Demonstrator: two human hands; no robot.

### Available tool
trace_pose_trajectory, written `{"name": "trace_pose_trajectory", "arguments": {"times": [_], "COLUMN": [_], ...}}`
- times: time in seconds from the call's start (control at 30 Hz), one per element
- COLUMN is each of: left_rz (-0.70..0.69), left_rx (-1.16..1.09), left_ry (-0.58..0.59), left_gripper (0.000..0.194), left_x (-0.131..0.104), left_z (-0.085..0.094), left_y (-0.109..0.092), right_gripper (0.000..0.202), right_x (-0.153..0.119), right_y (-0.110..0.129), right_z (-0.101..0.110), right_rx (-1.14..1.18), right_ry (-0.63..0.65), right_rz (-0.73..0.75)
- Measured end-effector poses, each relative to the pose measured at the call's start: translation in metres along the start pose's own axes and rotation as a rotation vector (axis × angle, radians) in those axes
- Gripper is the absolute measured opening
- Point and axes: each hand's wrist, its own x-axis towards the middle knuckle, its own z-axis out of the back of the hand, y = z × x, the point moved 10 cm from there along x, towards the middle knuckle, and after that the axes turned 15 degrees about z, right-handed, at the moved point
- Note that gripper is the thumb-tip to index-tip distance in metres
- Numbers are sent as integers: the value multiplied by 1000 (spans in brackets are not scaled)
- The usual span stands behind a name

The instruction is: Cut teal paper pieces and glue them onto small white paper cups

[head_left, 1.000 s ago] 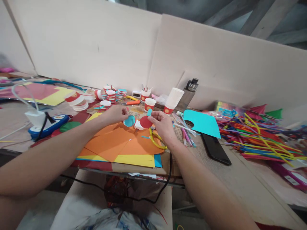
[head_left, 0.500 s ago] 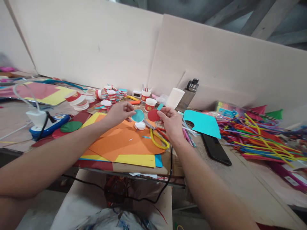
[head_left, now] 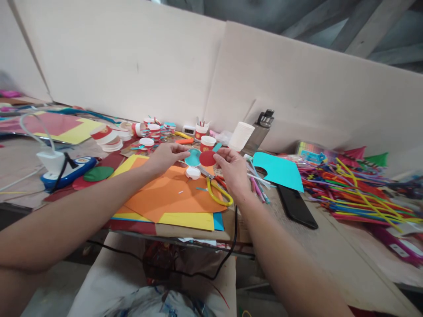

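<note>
Between finger and thumb, my left hand (head_left: 170,156) pinches a teal paper disc (head_left: 192,157) by its left edge. My right hand (head_left: 233,169) grips a red paper disc (head_left: 207,159), with a small teal strip (head_left: 217,147) sticking up by the fingertips. The two discs meet or overlap slightly at their edges; whether they touch I cannot tell. Below them, a white round piece (head_left: 193,172) rests on orange paper (head_left: 175,189). Scissors with yellow handles (head_left: 220,196) lie on that paper, under and left of my right hand.
Red-and-white paper cups (head_left: 207,143) stand behind my hands, near a grey bottle (head_left: 259,132) and stacked white cups (head_left: 241,136). To the right are cut teal paper (head_left: 280,171), a black phone (head_left: 295,204) and many pipe cleaners (head_left: 357,193). A blue power strip (head_left: 69,174) sits left.
The red disc in my right hand has moved left, closing the gap to the teal disc. My left hand has shifted slightly right with the teal disc.
</note>
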Motion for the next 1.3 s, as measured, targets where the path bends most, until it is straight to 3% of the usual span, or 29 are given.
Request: {"name": "trace_pose_trajectory", "arguments": {"times": [0.13,0.4,0.67,0.87,1.03,1.3], "left_rz": [107,259,197,51,-34,-35], "left_rx": [-153,-165,-208,-193,-158,-81], "left_ry": [64,187,289,322,338,325], "left_gripper": [27,25,31,34,40,37], "left_x": [8,8,-1,0,1,-3], "left_z": [-3,-17,-32,-35,-36,-39], "left_y": [15,34,24,18,13,13], "right_gripper": [27,21,18,11,10,7], "right_x": [3,-4,-4,-7,-6,-9], "right_y": [-5,4,12,21,30,33], "right_z": [6,-13,-14,-23,-18,-18], "right_rx": [8,-12,-147,-167,-253,-230], "right_ry": [-42,50,92,184,156,135], "right_rz": [-19,-2,68,148,250,240]}}
